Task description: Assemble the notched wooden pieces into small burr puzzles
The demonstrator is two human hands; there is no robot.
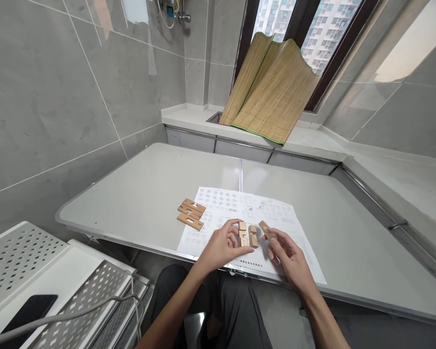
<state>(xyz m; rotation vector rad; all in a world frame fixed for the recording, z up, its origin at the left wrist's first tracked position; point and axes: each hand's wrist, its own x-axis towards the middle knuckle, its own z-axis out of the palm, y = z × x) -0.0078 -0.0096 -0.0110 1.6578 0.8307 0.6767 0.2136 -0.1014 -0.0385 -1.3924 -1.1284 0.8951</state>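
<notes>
While your left hand (223, 246) grasps the joined wooden blocks (247, 234), its fingers curl around their left side and its thumb lies along their lower edge. The blocks stand on the printed sheet (298, 228), close to the near edge of the grey table (141, 194), between your two hands.

Your right hand (288, 254) grips a single notched wooden piece (267, 229) between thumb and fingertips. The piece is tilted, with its upper end pointing toward the joined blocks. It sits just beside them on their right; whether it touches them cannot be told from this view.

A stack of spare notched pieces (191, 214) lies flat at the left margin of the sheet, part on the paper and part on the table, well apart from both hands.

Behind the table, a rolled-out bamboo mat (272, 97) leans against the window (312, 29). At lower left, a perforated metal shelf (22, 252) carries a dark phone (29, 312) with a cable (87, 312) running across it. Your dark trousers (221, 305) show below the table edge.
</notes>
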